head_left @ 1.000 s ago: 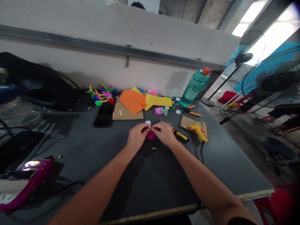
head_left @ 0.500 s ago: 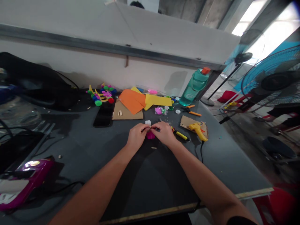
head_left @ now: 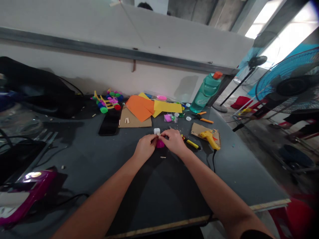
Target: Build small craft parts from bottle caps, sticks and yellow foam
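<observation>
My left hand (head_left: 145,146) and my right hand (head_left: 174,141) meet over the middle of the dark table, fingertips pinched together. Between them is a small bright magenta piece (head_left: 160,144), with a pale wooden bit at its top by the fingertips. The fingers cover much of it, so its exact kind is hidden. Just behind the fingertips is a white cylindrical cap (head_left: 157,130); whether it is joined to the magenta piece I cannot tell. A short wooden stick (head_left: 163,157) lies in front of the hands. By my right hand is a yellow-handled cutter-like tool (head_left: 193,144).
A yellow glue gun (head_left: 211,139) rests on cardboard at right, with orange-handled pliers (head_left: 206,120) and a teal bottle (head_left: 205,93) behind. Orange paper (head_left: 140,108), yellow paper (head_left: 168,106), a phone (head_left: 109,123) and colourful small models (head_left: 107,101) lie at the back.
My left fingertips have lowered slightly at the magenta piece, and more of the white cap shows. My right hand stays nearly in place.
</observation>
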### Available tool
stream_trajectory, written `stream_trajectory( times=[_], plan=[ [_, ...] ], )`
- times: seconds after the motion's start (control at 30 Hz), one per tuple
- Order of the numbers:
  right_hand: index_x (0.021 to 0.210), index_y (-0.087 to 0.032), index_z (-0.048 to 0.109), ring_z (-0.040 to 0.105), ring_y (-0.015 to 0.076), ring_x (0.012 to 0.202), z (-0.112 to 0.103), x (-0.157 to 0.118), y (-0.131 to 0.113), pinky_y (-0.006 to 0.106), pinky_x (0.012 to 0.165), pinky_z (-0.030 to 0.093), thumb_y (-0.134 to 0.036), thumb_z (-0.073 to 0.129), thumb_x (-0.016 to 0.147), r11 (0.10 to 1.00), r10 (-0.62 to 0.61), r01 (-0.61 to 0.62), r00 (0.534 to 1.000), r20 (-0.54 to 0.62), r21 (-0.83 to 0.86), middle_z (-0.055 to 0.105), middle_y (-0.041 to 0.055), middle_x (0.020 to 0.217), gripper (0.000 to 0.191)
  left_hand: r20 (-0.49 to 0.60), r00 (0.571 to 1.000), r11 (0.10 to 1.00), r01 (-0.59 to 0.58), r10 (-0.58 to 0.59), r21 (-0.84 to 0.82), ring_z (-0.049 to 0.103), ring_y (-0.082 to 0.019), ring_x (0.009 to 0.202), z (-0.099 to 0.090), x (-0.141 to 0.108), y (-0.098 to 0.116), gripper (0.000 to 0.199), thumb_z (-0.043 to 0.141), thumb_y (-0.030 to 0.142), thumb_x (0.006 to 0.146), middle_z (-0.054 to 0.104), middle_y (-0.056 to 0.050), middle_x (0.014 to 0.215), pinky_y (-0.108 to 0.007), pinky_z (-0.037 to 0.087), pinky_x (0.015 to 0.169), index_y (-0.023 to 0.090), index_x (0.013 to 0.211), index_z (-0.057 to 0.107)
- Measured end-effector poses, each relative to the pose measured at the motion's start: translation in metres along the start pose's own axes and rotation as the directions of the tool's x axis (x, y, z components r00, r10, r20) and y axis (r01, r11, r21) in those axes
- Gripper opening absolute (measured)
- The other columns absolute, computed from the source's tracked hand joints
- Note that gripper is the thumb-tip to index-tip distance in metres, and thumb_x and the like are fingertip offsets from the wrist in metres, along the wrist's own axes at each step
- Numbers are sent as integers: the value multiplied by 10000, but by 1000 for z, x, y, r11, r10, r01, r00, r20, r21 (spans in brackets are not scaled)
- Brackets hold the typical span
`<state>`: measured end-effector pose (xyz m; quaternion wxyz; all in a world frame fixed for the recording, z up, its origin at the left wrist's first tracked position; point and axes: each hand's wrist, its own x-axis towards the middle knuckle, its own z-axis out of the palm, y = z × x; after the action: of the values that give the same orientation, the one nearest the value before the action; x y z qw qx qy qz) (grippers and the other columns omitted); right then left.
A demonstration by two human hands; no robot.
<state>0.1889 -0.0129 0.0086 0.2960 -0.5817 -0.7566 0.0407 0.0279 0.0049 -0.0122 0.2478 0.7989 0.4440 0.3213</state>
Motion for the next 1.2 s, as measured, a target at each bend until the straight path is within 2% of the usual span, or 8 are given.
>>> stream_trajectory(
  times=[0.53,0.73,0.83,1.0,1.2],
  plan=[
    [690,-210,653,578,160,686,5,-1,-3,296,693,374,-241,638,780,997,69,-68,997,-46,29,672,3,696,97,-10,1000,1000,-28,28,-7,624,-171,818,-1,1,-2,239,472,171,843,694,-21,876,-274,457,725,240,881,698],
    [749,-226,691,596,172,733,1,-3,-3,317,738,380,-263,609,811,1000,25,-25,999,-31,12,703,13,752,109,-46,999,999,-14,13,-31,625,-175,853,-2,1,-1,217,506,243,847,691,-22,921,-272,458,739,242,966,687],
    [806,-231,699,598,190,771,-2,-5,-5,335,761,385,-273,600,818,1000,-4,4,999,-47,-3,707,27,789,109,-58,998,999,-30,28,-30,621,-171,838,-2,1,-2,195,523,216,831,684,-22,893,-264,455,728,233,920,695],
    [927,-230,679,591,193,820,-3,-6,-8,320,773,426,-253,587,823,993,-20,31,994,-106,110,699,35,832,141,-58,997,999,-50,48,-22,613,-166,807,-2,3,-3,175,530,167,813,676,-22,859,-260,445,715,221,858,690],
    [813,-229,684,591,173,754,2,-3,-6,286,707,450,-218,591,822,982,27,-2,991,-130,191,685,13,764,94,-84,994,997,-71,70,-10,600,-159,788,-1,4,-2,157,537,139,807,667,-14,833,-254,427,700,215,830,673]
  ],
)
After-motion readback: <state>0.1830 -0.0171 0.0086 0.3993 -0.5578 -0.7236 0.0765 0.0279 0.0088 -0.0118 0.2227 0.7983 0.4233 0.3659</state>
